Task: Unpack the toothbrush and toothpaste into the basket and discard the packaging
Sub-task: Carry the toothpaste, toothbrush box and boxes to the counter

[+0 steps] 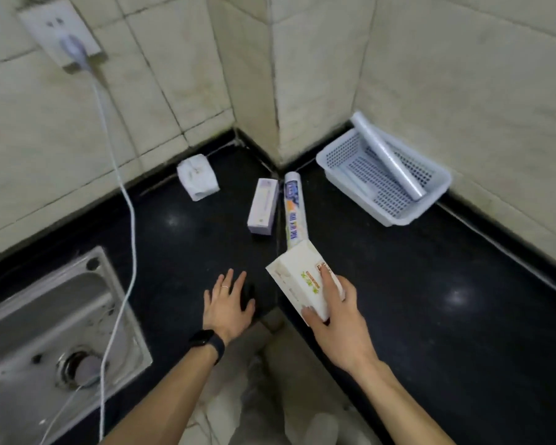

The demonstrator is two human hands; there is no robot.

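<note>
Right hand held carton, unpacking not begun.
Black tabletop (398,300); white basket (337,162) far right, against wall; right hand (337,311) grip closed round white carton (302,284), lifted clear, likely for opening; left hand (227,303) flat, fingers spread, empty, bracing; purple box (263,205) lay far centre.

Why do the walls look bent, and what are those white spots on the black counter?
Head view: the wide-angle lens bows the tile lines and the counter edges; the pale spots are glare, likely from lights overhead. Small print on the box in the right hand is too soft to read. The left hand casts only a faint shadow.
</note>
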